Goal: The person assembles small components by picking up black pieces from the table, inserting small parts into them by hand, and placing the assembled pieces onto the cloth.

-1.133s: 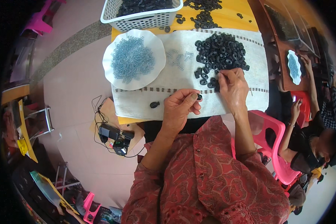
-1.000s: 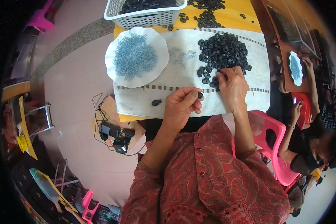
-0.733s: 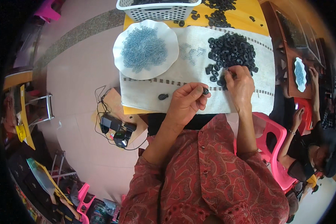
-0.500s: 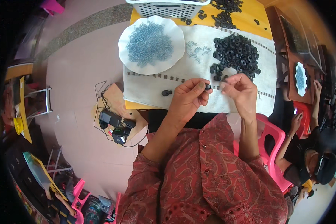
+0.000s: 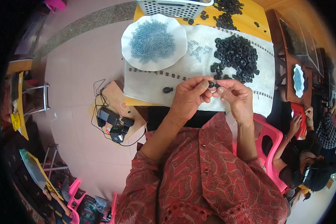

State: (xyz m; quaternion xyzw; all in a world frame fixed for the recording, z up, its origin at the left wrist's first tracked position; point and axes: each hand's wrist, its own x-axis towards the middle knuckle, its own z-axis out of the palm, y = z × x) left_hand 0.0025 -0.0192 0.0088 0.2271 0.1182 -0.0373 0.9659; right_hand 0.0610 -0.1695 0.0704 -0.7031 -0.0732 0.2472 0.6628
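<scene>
Both our hands meet above the white cloth (image 5: 156, 84): left hand (image 5: 190, 98) pinches a small black ring (image 5: 211, 84), right hand (image 5: 233, 95) fingertips pressed against it. Black ring pile (image 5: 235, 56) lies just beyond, nearer the right.

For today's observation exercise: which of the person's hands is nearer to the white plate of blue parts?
Left. The left hand is just below and right of the plate; the right hand lies farther right, below the black pile.
</scene>
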